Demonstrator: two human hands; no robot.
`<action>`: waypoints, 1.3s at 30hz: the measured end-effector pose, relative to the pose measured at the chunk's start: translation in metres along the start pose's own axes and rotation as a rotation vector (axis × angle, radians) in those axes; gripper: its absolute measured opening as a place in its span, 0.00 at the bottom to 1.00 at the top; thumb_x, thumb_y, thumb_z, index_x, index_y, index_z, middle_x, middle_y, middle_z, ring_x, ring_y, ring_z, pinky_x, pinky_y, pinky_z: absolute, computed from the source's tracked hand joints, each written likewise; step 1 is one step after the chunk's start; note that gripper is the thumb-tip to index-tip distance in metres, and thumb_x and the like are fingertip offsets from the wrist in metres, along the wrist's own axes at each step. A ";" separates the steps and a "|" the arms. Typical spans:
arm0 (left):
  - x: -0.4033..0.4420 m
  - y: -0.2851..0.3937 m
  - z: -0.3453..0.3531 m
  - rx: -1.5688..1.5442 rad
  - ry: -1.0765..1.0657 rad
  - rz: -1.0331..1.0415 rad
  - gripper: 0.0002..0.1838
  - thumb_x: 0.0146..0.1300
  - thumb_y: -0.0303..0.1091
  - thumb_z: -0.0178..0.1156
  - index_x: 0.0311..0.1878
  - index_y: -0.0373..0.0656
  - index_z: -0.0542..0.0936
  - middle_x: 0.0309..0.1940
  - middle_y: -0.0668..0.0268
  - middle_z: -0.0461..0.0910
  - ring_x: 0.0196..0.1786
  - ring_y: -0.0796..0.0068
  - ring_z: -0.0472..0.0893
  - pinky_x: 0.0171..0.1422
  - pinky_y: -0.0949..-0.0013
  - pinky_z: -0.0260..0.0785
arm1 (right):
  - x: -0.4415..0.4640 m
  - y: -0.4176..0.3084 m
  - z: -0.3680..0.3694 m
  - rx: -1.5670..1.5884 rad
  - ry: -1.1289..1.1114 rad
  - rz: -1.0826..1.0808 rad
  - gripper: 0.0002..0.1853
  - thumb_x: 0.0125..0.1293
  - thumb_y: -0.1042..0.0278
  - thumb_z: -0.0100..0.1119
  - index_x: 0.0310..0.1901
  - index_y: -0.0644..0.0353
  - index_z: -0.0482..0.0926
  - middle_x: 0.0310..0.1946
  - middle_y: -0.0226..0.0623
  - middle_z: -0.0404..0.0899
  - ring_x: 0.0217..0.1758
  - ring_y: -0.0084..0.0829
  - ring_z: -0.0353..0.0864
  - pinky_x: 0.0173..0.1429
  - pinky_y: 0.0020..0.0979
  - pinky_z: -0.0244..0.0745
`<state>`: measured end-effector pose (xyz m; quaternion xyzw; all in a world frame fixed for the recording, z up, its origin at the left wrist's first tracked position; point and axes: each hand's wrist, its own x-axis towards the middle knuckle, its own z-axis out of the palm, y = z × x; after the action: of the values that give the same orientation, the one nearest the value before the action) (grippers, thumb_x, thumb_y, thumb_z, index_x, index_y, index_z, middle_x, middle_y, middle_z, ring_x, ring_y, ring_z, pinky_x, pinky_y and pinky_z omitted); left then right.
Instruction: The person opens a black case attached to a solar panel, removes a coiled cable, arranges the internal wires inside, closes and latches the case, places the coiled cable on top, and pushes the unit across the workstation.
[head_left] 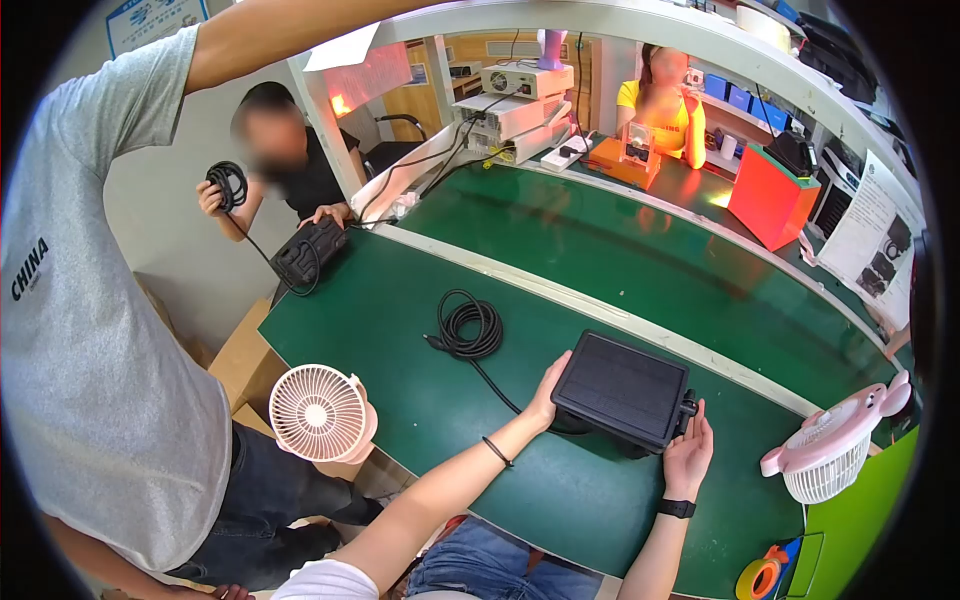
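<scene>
A black box-shaped device with a dark flat panel on top is held over the green table, between my two hands. My left hand is closed on its left side, a dark band on that wrist. On the right side, by a small black knob, my right hand holds the device from its edge, palm turned up, with a black watch on the wrist. A coiled black cable lies to the left of the device, and its line runs toward the device's underside.
A pink fan stands at the near left edge, another at the right, by orange tape. One person stands at left; a co-worker beyond holds a cable and black device. Another person sits across. A white rail crosses the green table.
</scene>
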<state>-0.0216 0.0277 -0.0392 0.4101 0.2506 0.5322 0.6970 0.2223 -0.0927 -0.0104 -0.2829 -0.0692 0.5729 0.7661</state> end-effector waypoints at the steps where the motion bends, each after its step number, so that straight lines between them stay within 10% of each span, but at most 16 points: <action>1: 0.004 -0.010 -0.008 -0.018 0.046 -0.088 0.26 0.75 0.47 0.41 0.67 0.38 0.67 0.61 0.64 0.73 0.63 0.74 0.72 0.69 0.71 0.60 | 0.001 0.001 0.000 -0.010 0.005 -0.003 0.23 0.71 0.61 0.47 0.66 0.52 0.67 0.57 0.28 0.74 0.53 0.22 0.75 0.60 0.27 0.70; 12: 0.004 -0.002 0.000 -0.030 0.047 -0.065 0.18 0.74 0.38 0.47 0.59 0.36 0.73 0.49 0.66 0.79 0.50 0.80 0.77 0.56 0.77 0.69 | -0.003 0.000 0.003 0.002 0.112 -0.021 0.16 0.69 0.62 0.51 0.58 0.50 0.73 0.41 0.22 0.76 0.43 0.18 0.74 0.52 0.25 0.70; 39: 0.002 0.003 0.002 0.019 0.010 -0.057 0.18 0.72 0.36 0.50 0.60 0.36 0.72 0.51 0.66 0.79 0.53 0.80 0.77 0.58 0.76 0.68 | -0.002 0.000 -0.008 0.005 0.049 0.000 0.12 0.69 0.65 0.52 0.53 0.47 0.76 0.36 0.16 0.77 0.37 0.12 0.74 0.41 0.17 0.67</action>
<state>-0.0210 0.0289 -0.0353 0.4069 0.2707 0.5117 0.7066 0.2247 -0.0968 -0.0167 -0.2952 -0.0490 0.5660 0.7681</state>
